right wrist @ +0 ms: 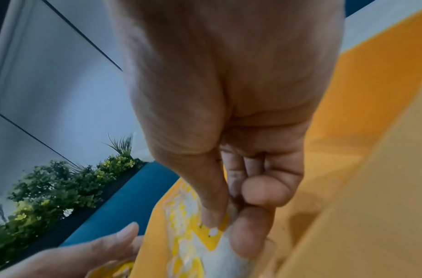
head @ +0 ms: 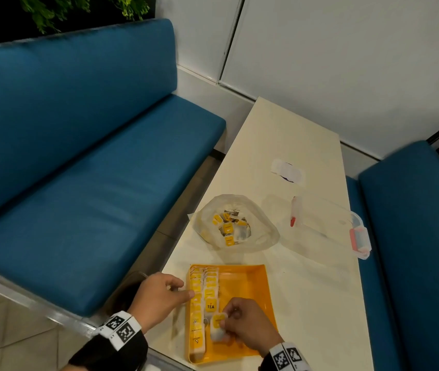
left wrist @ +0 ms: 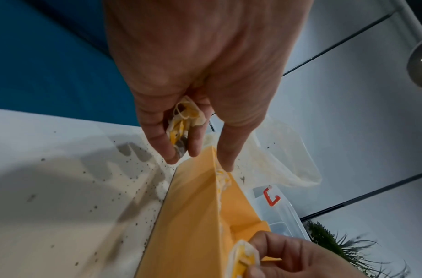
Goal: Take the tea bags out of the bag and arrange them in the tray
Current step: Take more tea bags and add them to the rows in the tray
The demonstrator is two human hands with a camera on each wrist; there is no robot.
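An orange tray [head: 250, 279] lies at the table's near edge, with two rows of yellow-labelled tea bags [head: 207, 293] lined along its left side. My right hand [head: 242, 321] is inside the tray and pinches one tea bag [head: 218, 325] by its yellow tag [right wrist: 212, 238] at the near end of the second row. My left hand [head: 164, 293] is at the tray's left rim [left wrist: 214, 159], its index finger on the rim, while the other fingers curl round a crumpled tea bag [left wrist: 181, 124]. A clear plastic bag [head: 235, 223] with several tea bags stands open beyond the tray.
A clear plastic box [head: 328, 226] with red clasps sits at the table's right edge. A flat wrapper [head: 288, 171] lies farther back. Blue benches [head: 79, 183] flank the narrow cream table [head: 306, 290]. Dark specks dot the table beside the tray.
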